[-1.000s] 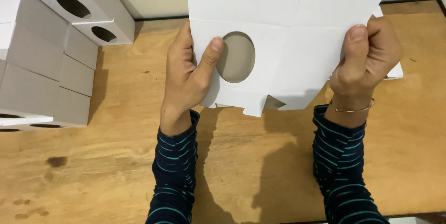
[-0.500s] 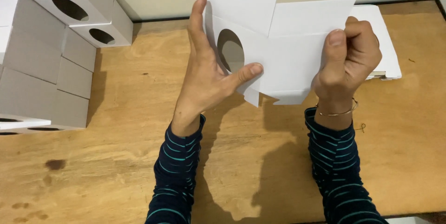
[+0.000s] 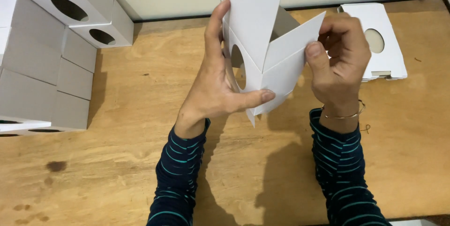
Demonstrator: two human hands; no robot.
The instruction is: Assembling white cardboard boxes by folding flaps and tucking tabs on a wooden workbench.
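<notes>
Centrally, I hold a white cardboard box blank (image 3: pixel 262 43) w/ an oval cutout, partly folded, above the wooden table (image 3: pixel 131 160). L hand (image 3: pixel 218 85): fingers straight along its 9 o'clock panel, thumb clamped under the lower edge. R hand (image 3: pixel 340 62): fingers curled, thumb pinching the 3 o'clock flap. Flat blank (image 3: pixel 382 38) lies at 2 o'clock; finished boxes (image 3: pixel 51 52) stacked at 10 o'clock.

Matt white cardboard box (image 3: pixel 262 43); worn wooden table (image 3: pixel 140 160)

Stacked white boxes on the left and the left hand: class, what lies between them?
In the head view, only bare wooden table lies between the stacked boxes and the left hand.
</notes>
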